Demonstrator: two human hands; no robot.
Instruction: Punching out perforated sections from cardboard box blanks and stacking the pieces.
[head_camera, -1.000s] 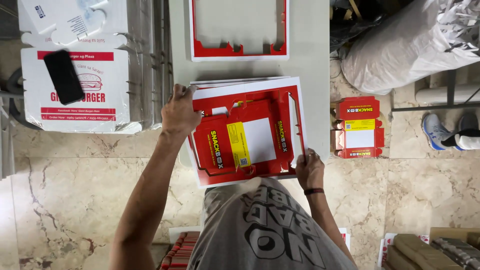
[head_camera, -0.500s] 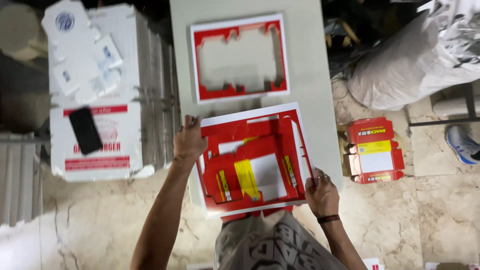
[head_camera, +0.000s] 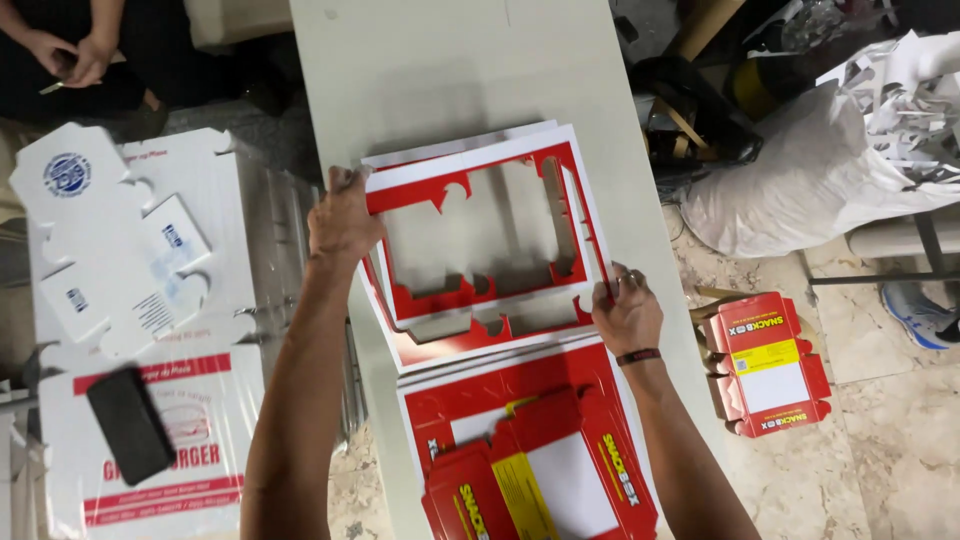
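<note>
On the long pale table (head_camera: 450, 70), my left hand (head_camera: 342, 222) grips the left edge of a red and white cardboard frame (head_camera: 480, 190), a leftover sheet with a box-shaped hole cut out of it. My right hand (head_camera: 626, 312) pinches the frame's right edge. The frame lies over other similar sheets. Nearer to me, a punched-out flat red and yellow box blank (head_camera: 540, 470) rests on a stack of printed sheets (head_camera: 430, 400) at the table's near end.
White cardboard stacks (head_camera: 150, 300) with a black phone (head_camera: 130, 425) stand on the left. A pile of flat red boxes (head_camera: 770, 365) lies on the floor at right, beside a white sack (head_camera: 820, 180). Another person's hands (head_camera: 70, 55) show at top left.
The punched-out blank now lies free on the stack near me. Both hands have moved the empty frame away up the table. The view has shifted toward the table's far end.
</note>
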